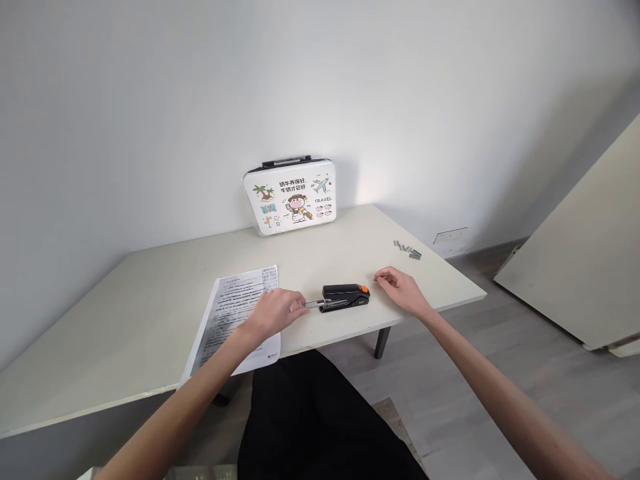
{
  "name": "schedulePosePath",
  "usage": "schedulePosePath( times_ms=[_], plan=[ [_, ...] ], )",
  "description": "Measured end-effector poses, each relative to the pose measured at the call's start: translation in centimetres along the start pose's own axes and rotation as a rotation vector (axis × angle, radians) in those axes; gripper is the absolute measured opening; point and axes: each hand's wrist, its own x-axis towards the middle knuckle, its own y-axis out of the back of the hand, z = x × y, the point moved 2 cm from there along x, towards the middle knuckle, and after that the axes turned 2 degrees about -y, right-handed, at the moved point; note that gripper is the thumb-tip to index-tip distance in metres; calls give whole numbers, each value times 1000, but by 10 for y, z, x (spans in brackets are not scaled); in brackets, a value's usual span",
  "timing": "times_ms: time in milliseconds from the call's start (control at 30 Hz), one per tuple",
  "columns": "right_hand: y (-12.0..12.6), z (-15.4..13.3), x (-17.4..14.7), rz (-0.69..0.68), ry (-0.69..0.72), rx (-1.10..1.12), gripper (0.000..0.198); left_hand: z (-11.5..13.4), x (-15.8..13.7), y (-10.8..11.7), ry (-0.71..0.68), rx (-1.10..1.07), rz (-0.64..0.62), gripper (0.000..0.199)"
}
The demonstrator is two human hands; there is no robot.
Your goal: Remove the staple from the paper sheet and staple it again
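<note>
A black stapler (345,293) with an orange button lies on the table, a metal staple tray (315,304) sticking out from its left end. My left hand (281,309) pinches the outer end of that tray between thumb and fingers. Just right of the stapler, apart from it, my right hand (400,288) hovers low with its fingers curled together. Whatever its fingertips may hold is too small to make out. A printed sheet of paper (235,303) lies partly under my left hand and forearm, reaching the front edge of the table.
Several strips of staples (414,254) lie at the right of the white table (150,300). A white case (293,197) with cartoon pictures stands at the back against the wall. On the floor at right is a pale panel (575,267). My legs are below the front edge.
</note>
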Motion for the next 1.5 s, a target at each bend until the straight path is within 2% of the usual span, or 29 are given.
schedulePosePath(
  times_ms=[167, 333, 500, 667, 900, 1267, 1400, 1500],
  plan=[
    [-7, -21, -6, -74, -2, 190, 39, -20, -6, -5, -122, -222, -14, 41],
    [-35, -49, -12, -205, 93, 308, 56, -21, -5, -11, -216, -353, -24, 48],
    [-52, -49, -10, -201, 63, 234, 50, -8, 11, -13, -272, -343, 36, 55],
    [-51, -51, -11, -165, 96, 213, 48, -2, 34, -13, -262, -333, -8, 59],
    [-51, -54, -12, -150, 87, 179, 50, 6, 46, -19, -252, -308, -10, 52],
    [-52, -53, -15, -142, 110, 180, 50, 7, 46, -23, -178, -288, -3, 53],
    [-53, -52, -16, -144, 131, 195, 47, 5, 36, -28, -143, -281, 77, 55],
    [-54, -52, -17, -155, 176, 206, 42, -1, 19, -32, -196, -222, 191, 52]
  ],
)
